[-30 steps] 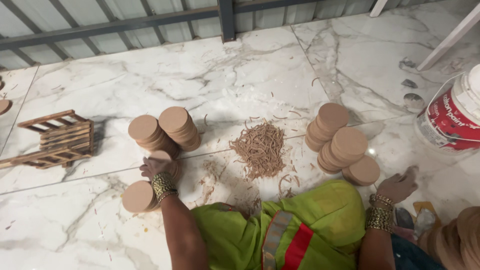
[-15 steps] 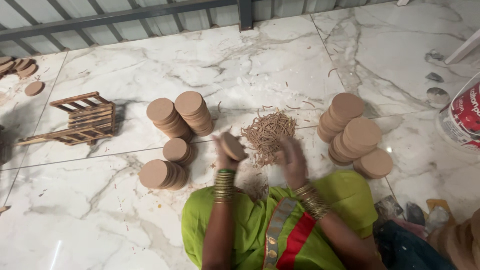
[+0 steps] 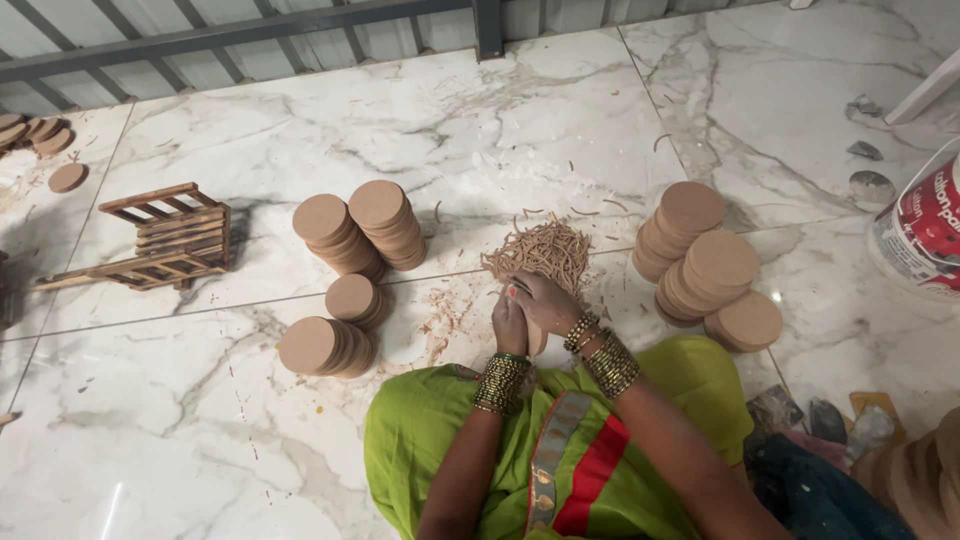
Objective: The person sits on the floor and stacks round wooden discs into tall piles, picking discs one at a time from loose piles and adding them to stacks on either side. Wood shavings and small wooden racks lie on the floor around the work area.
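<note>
floor (image 3: 560,110): white marble | I see on it: disc stacks (image 3: 365,230), more discs (image 3: 705,265), stick pile (image 3: 545,250), wooden rack (image 3: 165,235), bucket (image 3: 925,225)

Both forearms reaching forward and angling inward, bangled wrists close together, left hand (image 3: 509,322) curling with fingers folded down, right hand (image 3: 545,300) lying just beside and partly over it, knuckles up, fingers bent and touching the left hand's fingertips.

Tan discs (image 3: 723,262) on white grey-veined floor (image 3: 480,130).
</note>
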The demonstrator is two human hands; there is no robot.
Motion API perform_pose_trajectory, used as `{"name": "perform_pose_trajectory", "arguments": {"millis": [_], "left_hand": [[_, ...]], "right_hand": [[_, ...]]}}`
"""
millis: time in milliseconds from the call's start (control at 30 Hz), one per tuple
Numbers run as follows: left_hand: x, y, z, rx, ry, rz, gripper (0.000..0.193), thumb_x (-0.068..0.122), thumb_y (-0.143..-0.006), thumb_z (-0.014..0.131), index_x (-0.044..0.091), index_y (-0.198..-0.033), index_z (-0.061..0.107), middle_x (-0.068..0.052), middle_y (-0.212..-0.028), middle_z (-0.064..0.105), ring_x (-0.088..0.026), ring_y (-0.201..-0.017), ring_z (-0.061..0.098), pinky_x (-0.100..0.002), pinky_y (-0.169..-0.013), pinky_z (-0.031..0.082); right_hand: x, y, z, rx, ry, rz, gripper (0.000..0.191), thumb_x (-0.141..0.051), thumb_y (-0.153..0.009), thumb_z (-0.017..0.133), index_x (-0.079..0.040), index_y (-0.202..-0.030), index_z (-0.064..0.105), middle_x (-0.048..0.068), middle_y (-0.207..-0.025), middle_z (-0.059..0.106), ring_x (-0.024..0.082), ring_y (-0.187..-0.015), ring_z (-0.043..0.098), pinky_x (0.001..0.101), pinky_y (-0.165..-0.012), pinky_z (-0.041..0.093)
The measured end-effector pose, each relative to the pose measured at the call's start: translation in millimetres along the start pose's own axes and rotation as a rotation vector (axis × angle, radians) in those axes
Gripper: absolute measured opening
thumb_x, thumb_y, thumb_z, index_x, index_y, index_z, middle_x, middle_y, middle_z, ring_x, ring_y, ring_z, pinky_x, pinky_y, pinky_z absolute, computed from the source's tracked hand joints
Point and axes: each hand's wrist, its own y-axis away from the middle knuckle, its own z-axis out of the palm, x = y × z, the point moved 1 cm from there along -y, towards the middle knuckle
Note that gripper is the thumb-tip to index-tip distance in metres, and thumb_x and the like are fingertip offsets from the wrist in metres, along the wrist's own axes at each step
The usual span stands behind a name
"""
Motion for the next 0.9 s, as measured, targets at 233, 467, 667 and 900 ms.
{"name": "perform_pose_trajectory", "arguments": {"millis": [233,467,667,900], "left_hand": [[-8.8,-6.0,-22.1,-0.032,0.073,-0.336,0.044,0.036,-0.11,0.037,0.0,-0.109,0.063,-0.012,-0.092,0.069,-0.022,-0.08,0.067,-0.035,-0.068,0.058],[-8.3,-15.3,-12.4,0.127,0.067,-0.251,0.037,0.028,-0.109,0.043,0.0,-0.108,0.067,-0.009,-0.084,0.069,-0.017,-0.073,0.066,-0.032,-0.064,0.057],[19.8,-37.3,-17.6,0.0,-0.333,0.096,0.027,0.017,-0.104,0.053,-0.003,-0.1,0.071,-0.008,-0.073,0.066,-0.016,-0.064,0.061,-0.031,-0.059,0.053],[10.0,-27.2,-1.4,0.173,-0.061,-0.176,0.03,0.016,-0.106,0.057,-0.007,-0.096,0.074,-0.008,-0.07,0.069,-0.018,-0.058,0.058,-0.034,-0.05,0.048]], "right_hand": [[-20.2,42.5,27.7,0.315,-0.004,-0.248,0.054,-0.014,-0.1,0.055,-0.014,-0.153,0.041,0.016,-0.134,0.062,0.036,-0.112,0.066,0.0449,-0.091,0.055],[5.7,23.5,18.6,0.183,0.051,-0.203,0.05,-0.009,-0.099,0.056,-0.017,-0.148,0.048,0.013,-0.129,0.064,0.028,-0.109,0.067,0.0372,-0.091,0.058],[30.4,0.7,-10.2,-0.108,-0.144,-0.006,0.051,-0.007,-0.097,0.05,-0.021,-0.146,0.048,0.009,-0.121,0.072,0.027,-0.087,0.072,0.0379,-0.083,0.06],[14.5,-3.1,-8.2,0.301,0.114,-0.111,0.051,-0.01,-0.097,0.056,-0.02,-0.147,0.05,0.013,-0.122,0.069,0.031,-0.1,0.069,0.0419,-0.077,0.058]]}}
